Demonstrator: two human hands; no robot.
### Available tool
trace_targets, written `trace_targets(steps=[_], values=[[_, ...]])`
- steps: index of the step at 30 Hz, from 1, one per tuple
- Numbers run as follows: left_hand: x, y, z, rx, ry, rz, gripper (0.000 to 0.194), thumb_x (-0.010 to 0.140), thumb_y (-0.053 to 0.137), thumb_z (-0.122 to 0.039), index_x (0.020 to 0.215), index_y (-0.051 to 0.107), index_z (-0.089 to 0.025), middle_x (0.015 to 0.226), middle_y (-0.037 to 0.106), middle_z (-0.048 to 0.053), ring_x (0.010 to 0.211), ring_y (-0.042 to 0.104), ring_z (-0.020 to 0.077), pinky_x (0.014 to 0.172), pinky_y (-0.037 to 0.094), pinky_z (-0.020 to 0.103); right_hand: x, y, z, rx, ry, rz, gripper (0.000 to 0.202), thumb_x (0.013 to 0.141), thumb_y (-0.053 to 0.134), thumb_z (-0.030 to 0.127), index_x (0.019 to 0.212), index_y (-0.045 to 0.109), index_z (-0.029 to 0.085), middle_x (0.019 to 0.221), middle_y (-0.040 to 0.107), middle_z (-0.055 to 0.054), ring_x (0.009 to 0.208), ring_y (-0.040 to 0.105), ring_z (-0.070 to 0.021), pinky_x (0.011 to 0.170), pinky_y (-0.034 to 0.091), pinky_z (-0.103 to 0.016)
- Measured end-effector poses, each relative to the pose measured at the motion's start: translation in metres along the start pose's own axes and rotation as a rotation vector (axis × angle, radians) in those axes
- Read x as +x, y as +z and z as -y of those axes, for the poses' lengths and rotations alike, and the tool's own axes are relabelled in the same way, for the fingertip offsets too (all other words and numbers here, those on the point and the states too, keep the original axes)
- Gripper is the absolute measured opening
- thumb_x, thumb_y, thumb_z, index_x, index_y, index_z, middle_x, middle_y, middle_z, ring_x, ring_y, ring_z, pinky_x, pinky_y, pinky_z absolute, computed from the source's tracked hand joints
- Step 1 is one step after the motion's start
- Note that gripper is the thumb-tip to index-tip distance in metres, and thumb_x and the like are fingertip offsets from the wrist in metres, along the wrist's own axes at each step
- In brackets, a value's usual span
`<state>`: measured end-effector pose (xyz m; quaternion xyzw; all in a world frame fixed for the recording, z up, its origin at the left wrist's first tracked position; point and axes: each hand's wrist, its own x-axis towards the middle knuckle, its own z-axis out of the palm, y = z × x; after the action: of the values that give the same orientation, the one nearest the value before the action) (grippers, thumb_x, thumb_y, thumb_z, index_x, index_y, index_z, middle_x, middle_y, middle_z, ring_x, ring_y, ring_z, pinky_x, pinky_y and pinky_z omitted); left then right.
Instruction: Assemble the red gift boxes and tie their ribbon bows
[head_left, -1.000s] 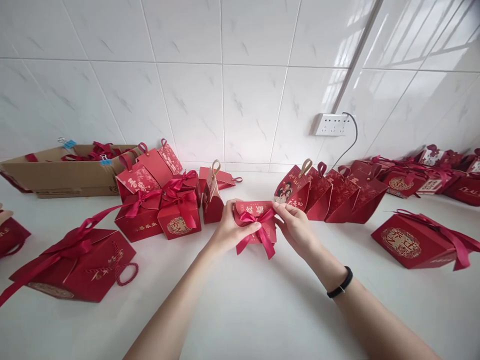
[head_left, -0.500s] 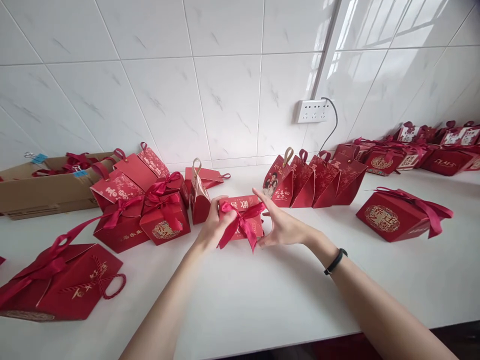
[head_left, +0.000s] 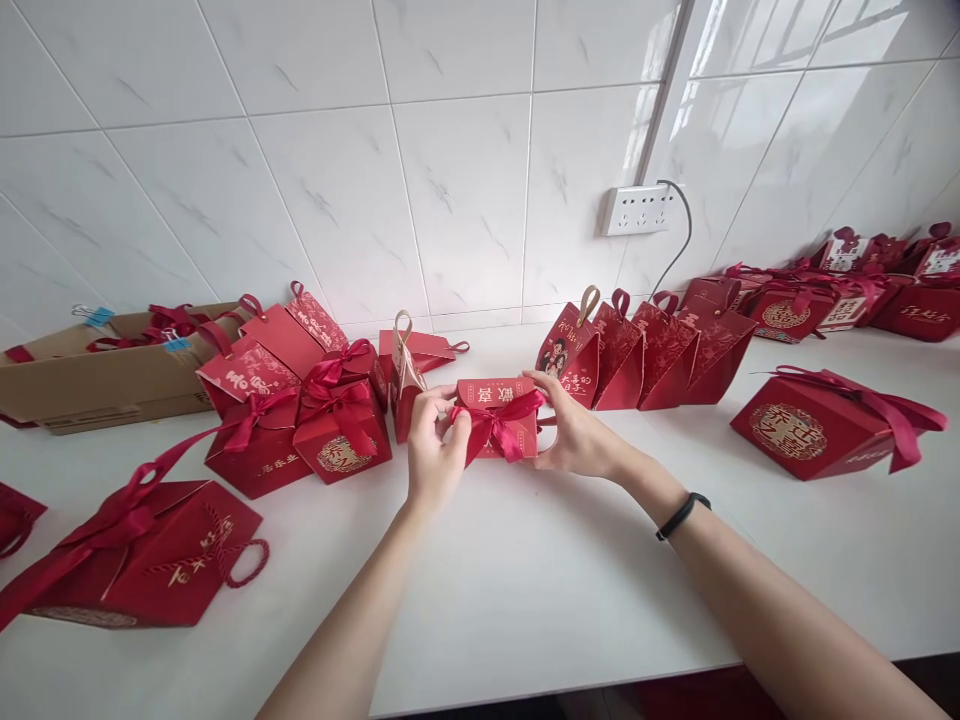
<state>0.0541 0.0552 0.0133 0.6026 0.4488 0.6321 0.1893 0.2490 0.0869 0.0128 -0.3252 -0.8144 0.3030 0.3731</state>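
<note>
A small red gift box (head_left: 474, 392) with gold lettering sits on the white counter between my hands, a red ribbon bow (head_left: 504, 425) tied across its top. My left hand (head_left: 437, 445) closes on the left side of the box, thumb over the bow's left loop. Around the right side, my right hand (head_left: 566, 425) grips with its fingers at the top edge and thumb lower down; a black band is on that wrist. Left of the box stands a narrow red box with a beige loop (head_left: 406, 375). The box's underside is hidden.
Several tall red boxes with loops (head_left: 664, 345) stand behind on the right. A ribboned box (head_left: 814, 425) lies farther right. On the left are a pile of red boxes (head_left: 255, 375), a large ribboned box (head_left: 172, 540) and a cardboard carton (head_left: 112, 375). A power strip (head_left: 637, 210) hangs on the tiled wall.
My right hand has gone from spread beside the gift box to closed on its right side. My left thumb has shifted on the bow. The whole view has swung slightly.
</note>
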Motion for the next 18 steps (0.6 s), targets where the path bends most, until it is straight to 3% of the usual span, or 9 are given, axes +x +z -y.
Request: trace_targets(steps=[5,6,10,13,15,18], values=[[-0.005,0.005,0.003,0.015,-0.008,-0.046,0.013,0.081,0.052,-0.021,0.070,0.047,-0.020,0.096,0.052,0.004,0.095,0.053,0.0165,0.079,0.047,0.028,-0.004,-0.009,0.006,0.190,0.085,0.123,0.110,0.055,0.081,0.032,0.139,0.011,0.033,0.152,0.010,-0.013,0.137,0.022,-0.0357,0.095,0.044,-0.048],[-0.006,0.006,0.003,0.013,-0.009,-0.048,0.013,0.081,0.052,-0.021,0.070,0.046,-0.020,0.096,0.052,0.004,0.095,0.053,0.0164,0.079,0.047,0.027,-0.004,-0.009,0.009,0.270,0.117,0.123,0.105,0.056,0.081,0.039,0.136,0.014,0.033,0.152,0.009,-0.013,0.137,0.021,-0.0354,0.096,0.043,-0.049],[-0.008,0.009,0.003,0.053,0.015,-0.080,0.013,0.081,0.052,-0.019,0.070,0.045,-0.020,0.096,0.052,0.004,0.094,0.053,0.0157,0.075,0.048,0.025,-0.002,-0.002,0.023,0.517,0.215,-0.078,0.046,0.076,0.057,0.057,0.103,0.035,0.028,0.148,0.024,-0.014,0.131,0.037,-0.0279,0.091,0.047,-0.046],[-0.007,0.010,0.006,0.096,0.069,-0.121,0.012,0.079,0.053,-0.017,0.069,0.046,-0.019,0.094,0.054,0.004,0.091,0.054,0.0153,0.072,0.048,0.025,0.001,0.008,0.028,0.503,0.213,-0.195,0.038,0.077,0.057,0.055,0.088,0.036,0.026,0.138,0.041,-0.012,0.135,0.030,-0.0245,0.091,0.047,-0.043],[-0.006,0.011,0.008,0.098,0.106,-0.128,0.011,0.078,0.053,-0.017,0.069,0.046,-0.019,0.092,0.054,0.005,0.089,0.055,0.0151,0.070,0.048,0.024,0.003,0.011,0.028,0.463,0.189,-0.227,0.035,0.077,0.057,0.055,0.082,0.041,0.024,0.120,0.056,-0.011,0.137,0.025,-0.0242,0.094,0.044,-0.042],[-0.006,0.011,0.009,0.092,0.112,-0.120,0.010,0.079,0.053,-0.018,0.071,0.047,-0.019,0.093,0.054,0.005,0.090,0.055,0.0147,0.070,0.048,0.024,0.004,0.012,0.026,0.452,0.200,-0.268,0.036,0.077,0.057,0.056,0.071,0.047,0.022,0.102,0.064,-0.010,0.133,0.034,-0.0270,0.095,0.043,-0.042]])
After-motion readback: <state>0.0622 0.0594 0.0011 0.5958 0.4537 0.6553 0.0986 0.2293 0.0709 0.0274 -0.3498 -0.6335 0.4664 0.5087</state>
